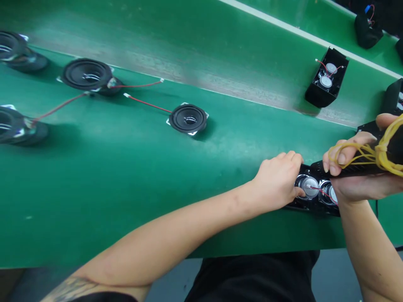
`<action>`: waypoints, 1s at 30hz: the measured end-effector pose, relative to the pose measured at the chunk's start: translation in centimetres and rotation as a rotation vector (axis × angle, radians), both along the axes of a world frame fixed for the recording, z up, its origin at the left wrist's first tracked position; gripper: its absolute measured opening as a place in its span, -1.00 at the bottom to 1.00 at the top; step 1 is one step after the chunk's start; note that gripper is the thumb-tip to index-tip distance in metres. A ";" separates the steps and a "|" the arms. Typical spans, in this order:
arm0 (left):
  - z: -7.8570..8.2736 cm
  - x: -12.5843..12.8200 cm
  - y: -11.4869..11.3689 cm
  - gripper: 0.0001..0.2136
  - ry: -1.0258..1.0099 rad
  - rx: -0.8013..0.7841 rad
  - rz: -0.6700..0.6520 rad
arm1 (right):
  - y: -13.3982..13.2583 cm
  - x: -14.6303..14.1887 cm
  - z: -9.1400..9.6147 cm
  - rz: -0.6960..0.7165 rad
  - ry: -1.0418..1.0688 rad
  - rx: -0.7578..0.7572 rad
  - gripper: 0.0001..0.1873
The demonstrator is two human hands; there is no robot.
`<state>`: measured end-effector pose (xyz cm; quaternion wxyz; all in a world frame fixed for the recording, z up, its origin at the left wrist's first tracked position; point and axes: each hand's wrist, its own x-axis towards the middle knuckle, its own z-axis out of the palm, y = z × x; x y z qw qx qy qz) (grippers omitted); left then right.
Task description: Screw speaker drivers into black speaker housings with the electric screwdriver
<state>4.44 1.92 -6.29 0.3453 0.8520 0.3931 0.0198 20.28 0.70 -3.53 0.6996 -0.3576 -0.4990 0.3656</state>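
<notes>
My left hand (278, 180) is closed on the left end of a black speaker box (296, 204), its thumb beside a round silver driver magnet (311, 187). A second magnet (333, 194) shows to the right, with a thin red wire running between them. Wrapped around a black electric screwdriver (362, 168), my right hand (362, 167) is just above the box. The screwdriver's narrow end points left towards the box, near my left fingers; its tip cannot be made out. Yellow rubber bands (381, 151) hang about the tool and my right fingers.
Loose black speaker drivers (188, 119) with red leads lie on the green bench (141, 180) at left. Another black speaker box (327, 77) stands at the back right, with more dark housings (367, 31) beyond the pale strip (283, 23). A black cord (377, 208) hangs at right.
</notes>
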 end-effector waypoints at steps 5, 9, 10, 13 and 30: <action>0.1 0.0 0.0 -0.47 -0.010 -0.002 0.005 | -0.2 -1.0 0.3 0.031 0.012 -0.054 -0.34; 0.2 0.0 0.0 -0.47 -0.014 0.002 0.008 | 0.0 -1.1 0.3 0.030 -0.005 -0.076 -0.32; 0.2 0.0 0.0 -0.48 -0.014 0.003 0.009 | 0.0 -1.1 0.3 0.023 -0.020 -0.072 -0.31; 0.2 0.0 0.0 -0.49 -0.012 0.007 0.006 | 0.2 -1.1 0.0 0.002 -0.065 -0.056 -0.30; 0.3 0.2 0.3 -0.48 0.019 0.004 0.025 | 1.0 -1.9 -2.2 0.177 0.074 -0.064 -0.27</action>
